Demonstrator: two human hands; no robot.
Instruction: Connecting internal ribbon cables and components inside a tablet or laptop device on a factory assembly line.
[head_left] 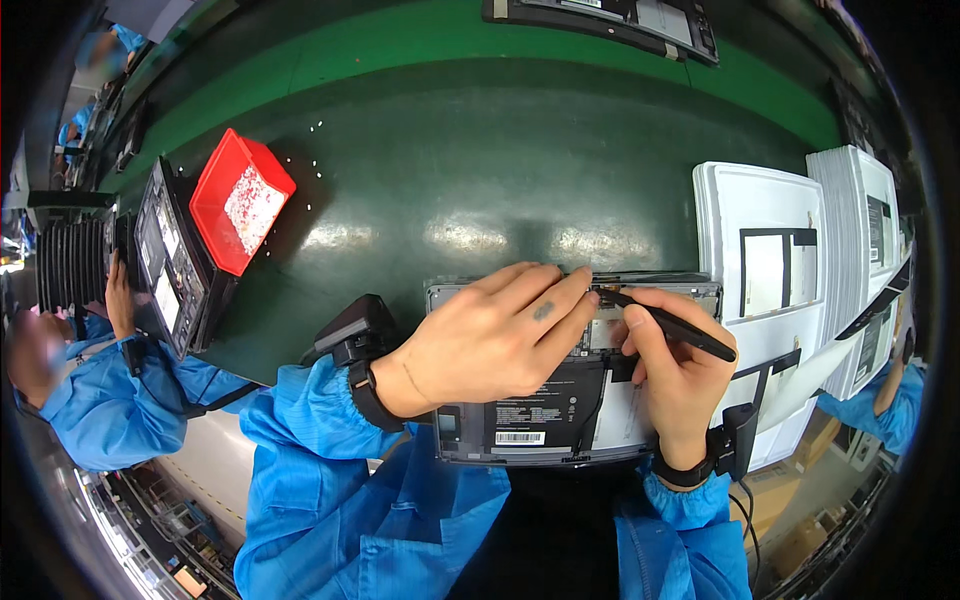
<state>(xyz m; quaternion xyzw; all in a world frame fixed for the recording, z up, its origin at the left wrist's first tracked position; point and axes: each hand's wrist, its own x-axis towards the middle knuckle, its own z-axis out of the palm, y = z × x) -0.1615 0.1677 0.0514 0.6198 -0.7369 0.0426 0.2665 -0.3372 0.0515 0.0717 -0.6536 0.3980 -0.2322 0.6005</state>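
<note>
Your left hand [490, 340] lies flat, fingers spread, on the opened laptop base [540, 420] at the green table's [420, 180] near edge. Your right hand [680, 375] grips a black stylus tool [670, 325]. Its tip could slip and scratch the board.

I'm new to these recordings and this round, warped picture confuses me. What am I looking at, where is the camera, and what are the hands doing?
The camera sits on a person's head and looks down through a fisheye lens, which bends the straight edges. The two blue-sleeved arms coming from the bottom are the wearer's own. On the green table lies an opened laptop, its insides showing. The left hand rests flat on it; the right hand holds a black pen-like tool, tip at the laptop's upper edge. A red bin stands to the left, and stacked white trays to the right. The other blue sleeves at both edges belong to co-workers.
</note>
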